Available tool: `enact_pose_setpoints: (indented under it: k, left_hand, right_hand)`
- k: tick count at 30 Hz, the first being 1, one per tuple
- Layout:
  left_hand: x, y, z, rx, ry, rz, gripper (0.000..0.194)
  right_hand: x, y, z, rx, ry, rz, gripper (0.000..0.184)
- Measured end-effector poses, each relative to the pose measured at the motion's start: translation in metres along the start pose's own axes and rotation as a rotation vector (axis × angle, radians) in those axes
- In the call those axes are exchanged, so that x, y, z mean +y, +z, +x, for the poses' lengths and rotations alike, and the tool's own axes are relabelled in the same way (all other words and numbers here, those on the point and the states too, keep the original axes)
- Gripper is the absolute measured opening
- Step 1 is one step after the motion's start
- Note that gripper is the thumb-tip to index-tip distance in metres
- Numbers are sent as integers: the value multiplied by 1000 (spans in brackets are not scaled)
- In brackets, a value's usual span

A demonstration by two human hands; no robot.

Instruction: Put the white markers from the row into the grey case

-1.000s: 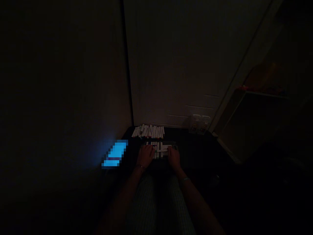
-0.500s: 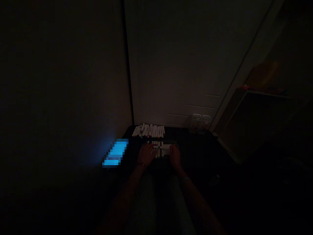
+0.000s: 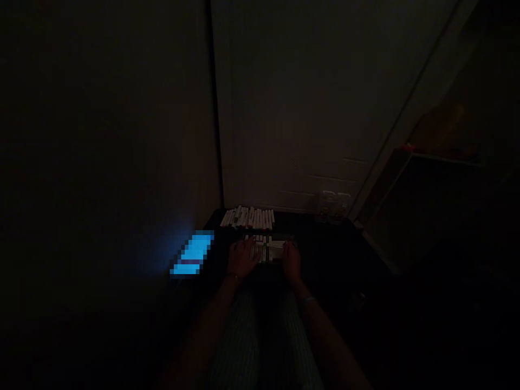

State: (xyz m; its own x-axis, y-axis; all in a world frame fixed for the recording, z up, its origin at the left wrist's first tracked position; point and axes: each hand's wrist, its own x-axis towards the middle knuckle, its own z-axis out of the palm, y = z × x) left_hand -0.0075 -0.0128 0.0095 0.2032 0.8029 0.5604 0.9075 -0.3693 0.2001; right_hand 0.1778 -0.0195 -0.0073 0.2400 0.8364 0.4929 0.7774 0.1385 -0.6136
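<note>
In the dim light, a row of white markers (image 3: 259, 255) lies in a dark, shallow case in front of me. My left hand (image 3: 242, 259) rests over the left part of that row with its fingers stretched out. One white marker (image 3: 274, 245) lies crosswise above the others, a greenish spot near its left end. Its right end is pinched in my right hand (image 3: 291, 261). My left fingertips are close to the other end; whether they touch it I cannot tell. The case's edges are mostly lost in the dark.
Behind the case, several more white markers (image 3: 247, 218) lie side by side on the dark table. Two clear plastic packages (image 3: 333, 207) stand at the back right by the wall. A glowing, pixelated blue screen (image 3: 193, 253) is on the left. A shelf (image 3: 442, 157) is to the right.
Little differs. The fingers of my left hand have shifted slightly over the markers; my right hand keeps its pinch on the crosswise marker. The view has moved very slightly.
</note>
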Motion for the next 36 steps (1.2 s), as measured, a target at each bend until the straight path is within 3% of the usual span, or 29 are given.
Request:
enact_pose_setpoints:
  k: [3, 11, 18, 26, 36]
  left_hand:
    - [2, -5, -1, 8, -26, 10, 58]
    - [2, -7, 2, -83, 99, -71, 34]
    - [-4, 3, 2, -103, 175, -75, 28]
    - [-4, 0, 2, -29, 178, -41, 30]
    - [-4, 4, 2, -36, 167, -2, 29]
  right_hand:
    - [0, 1, -1, -21, -36, -37, 43]
    - [-2, -3, -1, -61, -62, -162, 40]
    - [-5, -5, -2, -84, -161, -224, 34]
    - [-9, -10, -7, 16, -120, -375, 30]
    - [-8, -8, -4, 14, -76, -282, 34]
